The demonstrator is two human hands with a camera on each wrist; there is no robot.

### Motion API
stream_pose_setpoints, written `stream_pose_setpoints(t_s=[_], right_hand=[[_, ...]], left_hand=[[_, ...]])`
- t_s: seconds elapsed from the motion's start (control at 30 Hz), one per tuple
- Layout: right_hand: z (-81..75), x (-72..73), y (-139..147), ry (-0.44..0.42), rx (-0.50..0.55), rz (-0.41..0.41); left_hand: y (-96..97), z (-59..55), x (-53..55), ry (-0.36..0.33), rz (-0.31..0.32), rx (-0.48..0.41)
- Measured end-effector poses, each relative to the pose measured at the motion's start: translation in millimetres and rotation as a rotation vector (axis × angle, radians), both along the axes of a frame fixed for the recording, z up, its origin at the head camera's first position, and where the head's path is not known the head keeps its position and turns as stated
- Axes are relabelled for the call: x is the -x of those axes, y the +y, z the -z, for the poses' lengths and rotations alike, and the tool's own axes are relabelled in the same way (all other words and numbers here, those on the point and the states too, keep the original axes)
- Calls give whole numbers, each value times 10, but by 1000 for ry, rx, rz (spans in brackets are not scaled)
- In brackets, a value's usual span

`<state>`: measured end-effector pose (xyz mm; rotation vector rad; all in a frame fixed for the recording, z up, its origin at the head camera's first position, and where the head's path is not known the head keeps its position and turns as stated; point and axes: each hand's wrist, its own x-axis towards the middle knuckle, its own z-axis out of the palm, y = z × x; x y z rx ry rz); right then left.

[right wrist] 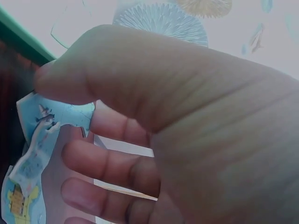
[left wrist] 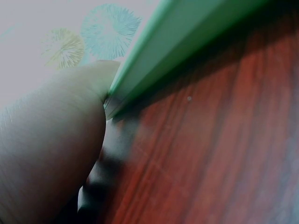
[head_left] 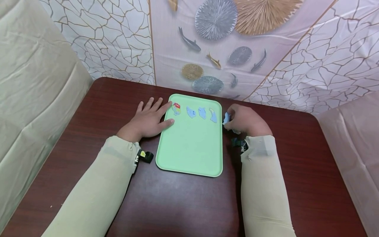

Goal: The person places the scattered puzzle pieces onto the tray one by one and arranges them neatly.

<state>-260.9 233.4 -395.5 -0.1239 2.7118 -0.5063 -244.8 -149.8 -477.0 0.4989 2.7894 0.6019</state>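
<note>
A pale green tray (head_left: 189, 148) lies on the dark wooden table. My left hand (head_left: 148, 121) is spread flat at its left edge, with the thumb and index fingertip over the rim. Along the tray's upper part runs a row of thin jigsaw pieces: a red, yellow and blue piece (head_left: 176, 109) at the left, then three mostly light-blue ones, among them a middle piece (head_left: 202, 113). Just beyond the right rim, my right hand (head_left: 248, 120) pinches a light-blue jigsaw piece (right wrist: 70, 114) between thumb and fingers. More pieces (right wrist: 30, 163) overlap below it in the right wrist view.
The table (head_left: 174, 204) extends around the tray on all sides. A patterned cloth (head_left: 118, 39) hangs behind its far edge, and plain pale cloth (head_left: 35, 82) drapes at the left. Small wrist cameras, such as the left one (head_left: 146, 157), sit close beside the tray.
</note>
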Motion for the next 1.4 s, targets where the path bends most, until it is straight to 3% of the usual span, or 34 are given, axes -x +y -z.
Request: stream_pose_setpoints(t_s=[1.4], right_hand=[[-93,-31,-128,109,4,-62]], left_hand=[[3,-2,10,4,0,9]])
